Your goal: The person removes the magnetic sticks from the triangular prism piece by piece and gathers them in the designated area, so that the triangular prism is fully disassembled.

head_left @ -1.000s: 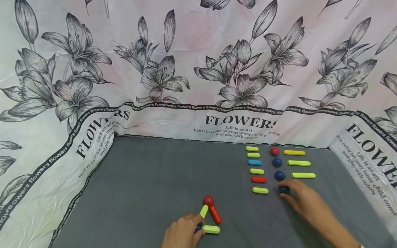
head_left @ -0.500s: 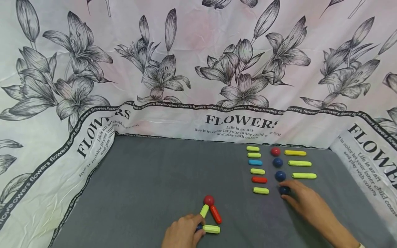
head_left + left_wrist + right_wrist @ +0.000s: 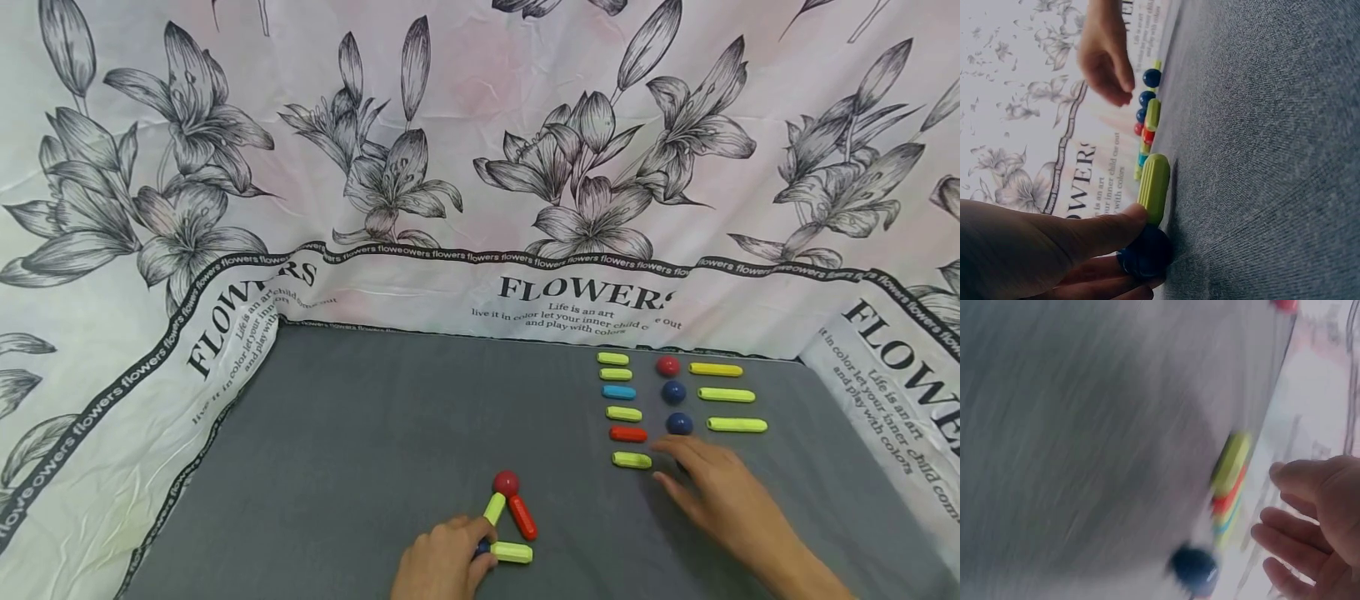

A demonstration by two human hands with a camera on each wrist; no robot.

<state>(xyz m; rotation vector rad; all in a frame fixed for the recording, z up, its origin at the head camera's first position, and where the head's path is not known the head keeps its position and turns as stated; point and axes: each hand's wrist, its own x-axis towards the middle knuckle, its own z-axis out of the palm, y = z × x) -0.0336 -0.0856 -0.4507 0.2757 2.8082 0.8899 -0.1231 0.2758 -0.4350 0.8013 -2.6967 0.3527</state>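
My left hand (image 3: 444,560) pinches a dark blue ball (image 3: 1147,253) between thumb and fingers at the front of the table. A lime stick (image 3: 513,552) points right from that ball. A second lime stick (image 3: 494,507) runs up to a red ball (image 3: 506,483), and a red stick (image 3: 522,517) slants down from it. My right hand (image 3: 723,500), fingers apart and holding nothing, hovers near the lowest short lime stick (image 3: 632,460) of the left column. A dark blue ball (image 3: 1194,569) lies near it in the right wrist view; in the head view the hand mostly hides it.
Above the right hand stand short lime, blue and red sticks (image 3: 627,434) in a column. Beside them are a red ball (image 3: 668,366), two dark blue balls (image 3: 679,423) and longer yellow and lime sticks (image 3: 737,425). Flowered cloth (image 3: 420,292) borders the grey table (image 3: 360,433).
My right hand has let go of the lowest dark blue ball and moved left toward the short lime stick. My left hand keeps its hold with the ball in place.
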